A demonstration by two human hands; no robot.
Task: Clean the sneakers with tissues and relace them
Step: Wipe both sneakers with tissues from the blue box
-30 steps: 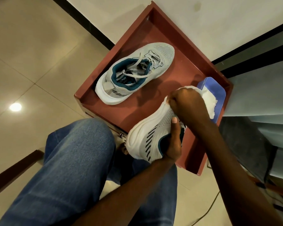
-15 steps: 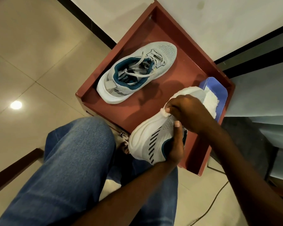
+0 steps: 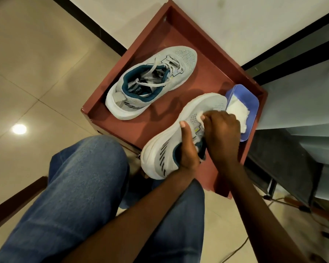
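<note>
Denim covers the knee [image 3: 80, 186] nearest the camera, with 2 bare forearms reaching forward past it. The left hand [image 3: 188, 149] grips a grey sneaker [image 3: 169, 145] at its collar, fingers tucked inside the opening and the thumb lying straight along the outer side. This sneaker is tipped on its side, white sole turned left, heel over the near edge of a reddish-brown tray [image 3: 160, 118] and toe pointing away toward the far right. The right hand [image 3: 222, 133] is curled over the upper of the same sneaker and pinches a white tissue [image 3: 200, 117] against the mesh (only a small corner shows past the fingertips). Just beyond that hand, a blue tissue pack [image 3: 249, 103] lies against the tray's right wall, with a wad of white tissues [image 3: 237, 112] on top. Farther back on the tray stands the second sneaker [image 3: 152, 82], upright, its loose laces [image 3: 156, 80] draped across the teal-lined opening, well apart from the held one.
</note>
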